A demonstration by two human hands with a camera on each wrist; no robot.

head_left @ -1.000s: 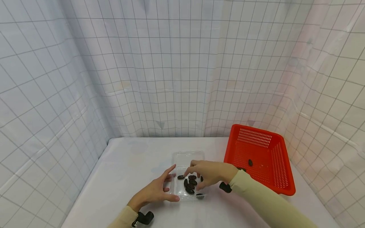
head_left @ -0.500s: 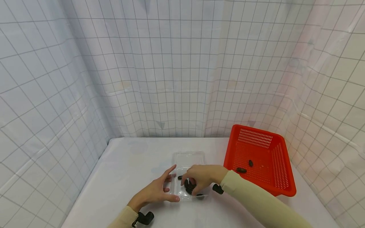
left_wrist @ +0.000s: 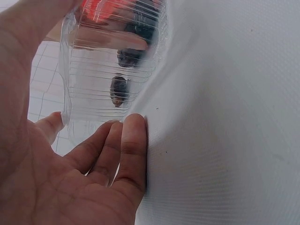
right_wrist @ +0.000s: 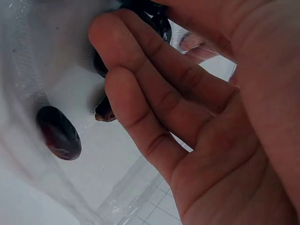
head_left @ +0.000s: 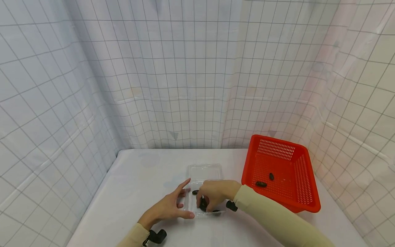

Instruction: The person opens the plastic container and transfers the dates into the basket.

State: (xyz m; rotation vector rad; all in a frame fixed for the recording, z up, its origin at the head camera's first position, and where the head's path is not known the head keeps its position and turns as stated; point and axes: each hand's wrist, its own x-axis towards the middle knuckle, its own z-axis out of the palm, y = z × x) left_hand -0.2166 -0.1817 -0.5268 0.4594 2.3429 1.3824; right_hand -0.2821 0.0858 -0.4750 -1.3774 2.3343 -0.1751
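A clear plastic clamshell box lies on the white table, its lid folded back. My left hand spans the box's left side with fairly straight, spread fingers, which touch its wall in the left wrist view. Inside the box my right hand curls its fingers and thumb round dark, glossy dates; how many is hidden by the fingers. Apart from that hand, a single date lies at the box's left. Another date rests by the wall in the right wrist view.
To the right stands a red perforated plastic basket with two dates in it. White gridded curtains enclose the table at the back and both sides.
My right hand has moved slightly left and toward me, down over the dates in the box, and its fingers have closed in. The left hand has stayed in place.
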